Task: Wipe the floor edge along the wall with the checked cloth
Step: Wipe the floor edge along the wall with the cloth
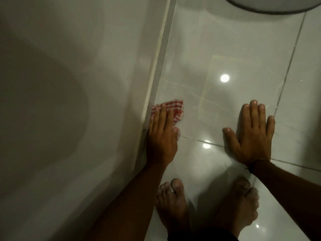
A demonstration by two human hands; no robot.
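I see no bin or bucket clearly; only a dark-rimmed round object [271, 6] cut off at the top edge, well away from the wall, its inside hidden. My left hand [162, 134] lies flat, fingers together, pressing the checked cloth [173, 108] onto the floor [217, 40] right against the foot of the wall [69, 84], along the pale skirting strip [160, 58]. It presses rather than grasps. My right hand [251, 134] is spread open on the glossy tiles, farther from the wall, holding nothing. Both bare feet [173, 202] stand just behind the hands. Ceiling lights glint off the tiles.
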